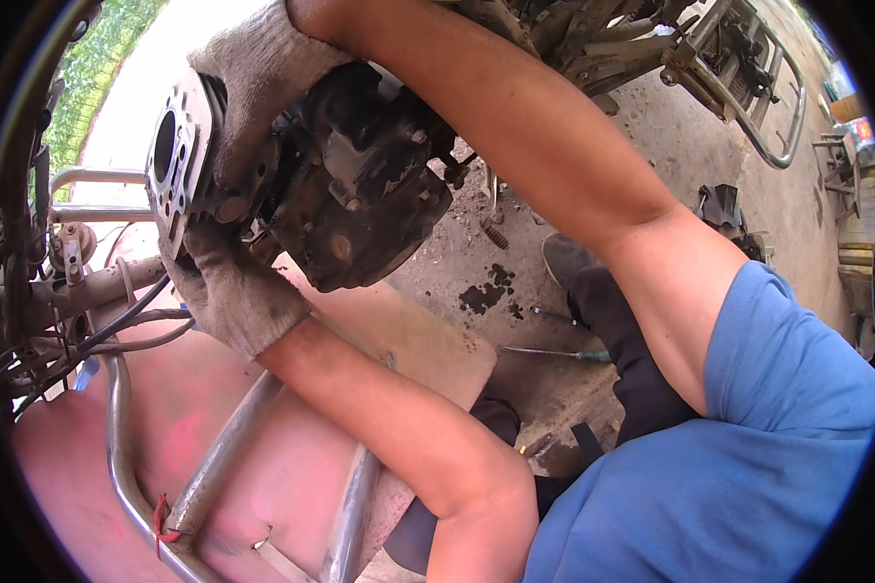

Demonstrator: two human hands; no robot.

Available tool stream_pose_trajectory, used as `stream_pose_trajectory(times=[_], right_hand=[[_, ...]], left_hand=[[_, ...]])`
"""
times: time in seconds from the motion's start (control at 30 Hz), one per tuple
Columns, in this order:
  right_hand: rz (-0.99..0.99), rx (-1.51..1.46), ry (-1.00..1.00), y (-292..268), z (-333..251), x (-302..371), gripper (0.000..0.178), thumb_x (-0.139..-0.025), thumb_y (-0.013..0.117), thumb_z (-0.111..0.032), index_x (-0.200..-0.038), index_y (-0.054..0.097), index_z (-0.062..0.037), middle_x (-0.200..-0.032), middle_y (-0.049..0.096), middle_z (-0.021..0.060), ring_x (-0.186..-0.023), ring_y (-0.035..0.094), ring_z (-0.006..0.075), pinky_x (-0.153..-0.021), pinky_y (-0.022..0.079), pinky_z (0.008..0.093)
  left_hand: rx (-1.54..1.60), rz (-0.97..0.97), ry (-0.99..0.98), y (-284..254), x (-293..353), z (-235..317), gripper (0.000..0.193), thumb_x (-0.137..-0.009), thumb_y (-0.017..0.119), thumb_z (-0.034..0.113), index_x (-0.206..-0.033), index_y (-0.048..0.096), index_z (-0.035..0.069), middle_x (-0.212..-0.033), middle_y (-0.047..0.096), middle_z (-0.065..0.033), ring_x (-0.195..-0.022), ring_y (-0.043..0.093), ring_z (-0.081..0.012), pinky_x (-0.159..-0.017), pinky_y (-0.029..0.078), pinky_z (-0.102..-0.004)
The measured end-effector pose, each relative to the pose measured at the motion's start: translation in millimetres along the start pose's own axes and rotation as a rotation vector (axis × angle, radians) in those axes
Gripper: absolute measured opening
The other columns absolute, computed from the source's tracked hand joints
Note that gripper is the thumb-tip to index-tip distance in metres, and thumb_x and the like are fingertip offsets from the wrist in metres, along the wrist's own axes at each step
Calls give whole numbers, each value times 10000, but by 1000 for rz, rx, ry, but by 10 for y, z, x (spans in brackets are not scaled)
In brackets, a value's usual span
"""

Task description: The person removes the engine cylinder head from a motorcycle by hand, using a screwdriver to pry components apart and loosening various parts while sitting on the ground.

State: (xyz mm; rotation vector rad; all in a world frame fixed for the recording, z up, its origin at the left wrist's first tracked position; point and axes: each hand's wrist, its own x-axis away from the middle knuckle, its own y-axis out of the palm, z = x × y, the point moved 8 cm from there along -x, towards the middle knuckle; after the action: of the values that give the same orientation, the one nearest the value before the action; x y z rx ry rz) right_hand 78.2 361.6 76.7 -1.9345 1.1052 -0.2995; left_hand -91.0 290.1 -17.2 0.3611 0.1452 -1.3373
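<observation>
A dark, oily engine sits ahead of me, with a metal cylinder block on its left end. The block's flat outer face shows a round bore and several smaller holes, and a thin plate like a gasket lies along it. My right hand, in a dirty grey knit glove, wraps over the top of the block, its fingers reaching down the side. Gloved the same way, my left hand grips the block from underneath, its fingertips mostly hidden. Both hands touch the block, one above and one below.
Bare metal frame tubes cross a faded pink panel below my left arm. Black cables hang at the left. A green-handled screwdriver and a small spring lie on the oil-stained floor. A tubular guard stands upper right.
</observation>
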Motion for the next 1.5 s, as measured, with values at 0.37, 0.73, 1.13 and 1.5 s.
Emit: stream_pose_trajectory(times=[0.37,0.73,1.13,1.5], right_hand=[[74,-20,-40,-13,-77,-26,949,-603,973,-553,-1258,672,64,-1125,767,203,-1015,752,271,-900,594,346],[12,-173,-71,35,-31,-68,575,-694,956,-465,-1045,818,-31,-941,808,109,-834,755,174,-779,591,321],[-29,-259,-176,121,-45,-135,522,-716,951,-458,-1044,833,-70,-958,814,65,-827,745,149,-761,579,312],[-21,-274,-138,75,-105,-163,460,-737,947,-439,-1013,847,-86,-935,814,36,-834,742,137,-760,572,310]], left_hand=[[-10,148,-32,-33,30,72,475,-1105,528,388,-1467,535,81,-1306,669,-125,-1125,675,-232,-758,603,-333],[74,114,143,-49,-75,63,564,-1076,576,460,-1417,539,12,-1290,662,-183,-1172,649,-302,-986,553,-414],[100,1,149,146,-74,47,523,-1137,408,402,-1363,568,-42,-1349,609,-170,-1258,557,-283,-1156,403,-419],[105,30,145,17,-193,40,432,-1114,480,324,-1319,606,-35,-1298,655,-163,-1210,613,-280,-1122,459,-396]])
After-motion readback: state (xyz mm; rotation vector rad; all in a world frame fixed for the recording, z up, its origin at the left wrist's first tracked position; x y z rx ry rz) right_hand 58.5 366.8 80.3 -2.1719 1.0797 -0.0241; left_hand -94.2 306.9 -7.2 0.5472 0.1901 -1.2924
